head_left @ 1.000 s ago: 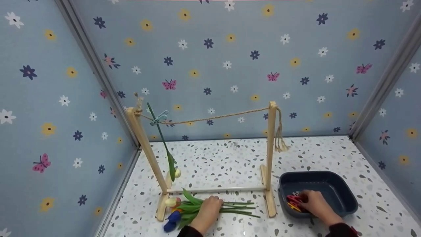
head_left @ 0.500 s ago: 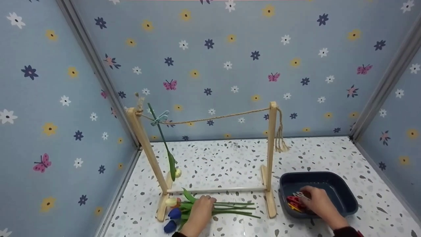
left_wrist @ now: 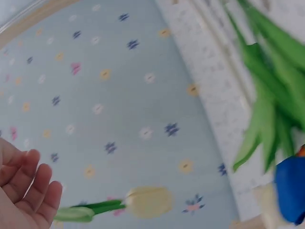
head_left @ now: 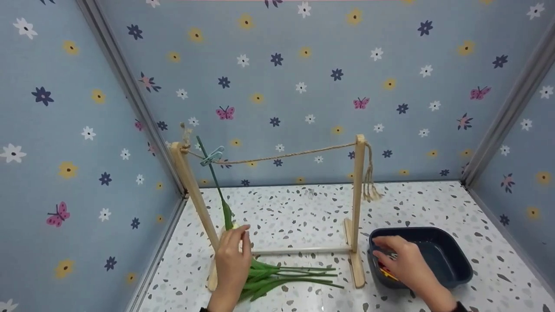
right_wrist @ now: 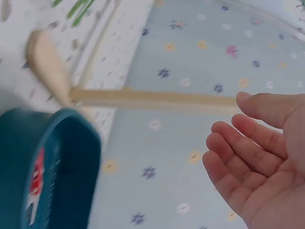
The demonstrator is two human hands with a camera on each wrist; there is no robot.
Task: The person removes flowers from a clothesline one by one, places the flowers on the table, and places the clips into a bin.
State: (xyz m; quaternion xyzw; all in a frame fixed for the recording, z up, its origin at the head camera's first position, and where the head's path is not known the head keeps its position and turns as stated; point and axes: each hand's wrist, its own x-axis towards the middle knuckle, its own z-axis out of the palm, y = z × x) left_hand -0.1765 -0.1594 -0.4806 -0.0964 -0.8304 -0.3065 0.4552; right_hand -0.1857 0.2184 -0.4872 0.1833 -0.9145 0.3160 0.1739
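Note:
My left hand [head_left: 231,255] is raised over the flower-head end of the loose artificial tulips [head_left: 277,276], fingers relaxed and holding nothing. Just beyond it hangs a pale yellow tulip [left_wrist: 150,202], head down; a light blue clothespin [head_left: 212,157] fixes its stem to the rope [head_left: 282,156]. In the left wrist view a blue tulip head [left_wrist: 290,188] shows beside green leaves; in the head view my hand hides the flower heads. Over the left part of the dark blue basin [head_left: 460,271] hovers my right hand [head_left: 405,260], loosely bent and holding nothing. Red and yellow clothespins [head_left: 387,273] lie below it.
Two wooden posts, the left post [head_left: 190,190] and the right post [head_left: 358,190], carry the rope. A white crossbar [head_left: 299,250] joins them low down. Flowered wall panels [head_left: 303,99] enclose the speckled tabletop [head_left: 303,212].
My left hand has lifted off the tulip bundle and moved left and upward. My right hand has risen from the clothespins in the basin, with nothing in it.

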